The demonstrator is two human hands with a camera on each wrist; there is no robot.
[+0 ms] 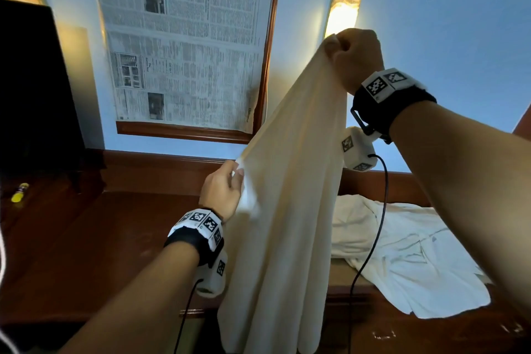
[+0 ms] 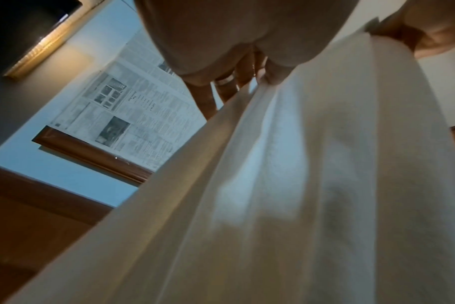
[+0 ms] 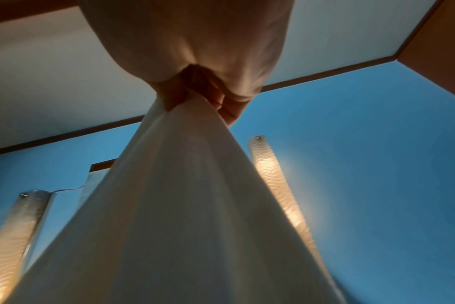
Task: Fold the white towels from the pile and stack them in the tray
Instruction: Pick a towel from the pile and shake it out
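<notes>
Hands left [image 1: 222,191] and right [image 1: 355,57] pinch hanging white towel [image 1: 290,210] aloft

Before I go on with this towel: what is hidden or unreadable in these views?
- Tray: in no view.
- Held towel, bottom hem: cut off by the head view's lower edge.
- Right hand grip: head view shows its back; right wrist view, bunched cloth.
- Pile, towel count: crumpled and overlapping, partly behind the towel.

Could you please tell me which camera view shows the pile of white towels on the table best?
The head view: the pile of white towels lies crumpled on the wooden table, right of the hanging towel. Neither wrist view shows the pile; the held towel fills both.
</notes>
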